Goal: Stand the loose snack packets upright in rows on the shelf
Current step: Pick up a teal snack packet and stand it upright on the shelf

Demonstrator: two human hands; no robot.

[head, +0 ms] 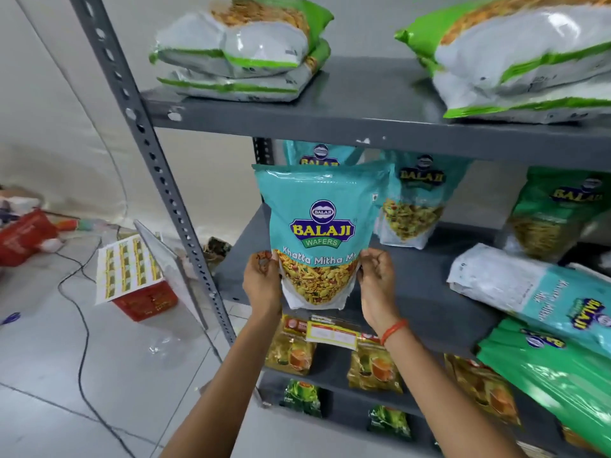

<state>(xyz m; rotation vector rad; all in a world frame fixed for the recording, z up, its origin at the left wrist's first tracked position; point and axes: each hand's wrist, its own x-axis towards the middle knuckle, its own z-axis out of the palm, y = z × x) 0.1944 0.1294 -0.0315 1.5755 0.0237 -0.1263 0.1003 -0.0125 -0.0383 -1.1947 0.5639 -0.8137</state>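
A teal Balaji Khatta Mitha packet (319,226) is held upright in front of the grey middle shelf (413,292). My left hand (263,279) grips its lower left edge and my right hand (377,279) grips its lower right edge. Behind it stand two more teal packets, one (317,155) mostly hidden and one (413,200) to the right. A green packet (555,209) stands further right. On the same shelf at the right, a teal packet (535,292) and a green packet (555,371) lie flat.
Green-and-white packets lie stacked on the top shelf, some at the left (241,47) and some at the right (522,57). Small yellow packets (291,348) stand on lower shelves. A perforated upright post (155,160) frames the left side. Red boxes (145,299) and a cable (82,325) lie on the floor.
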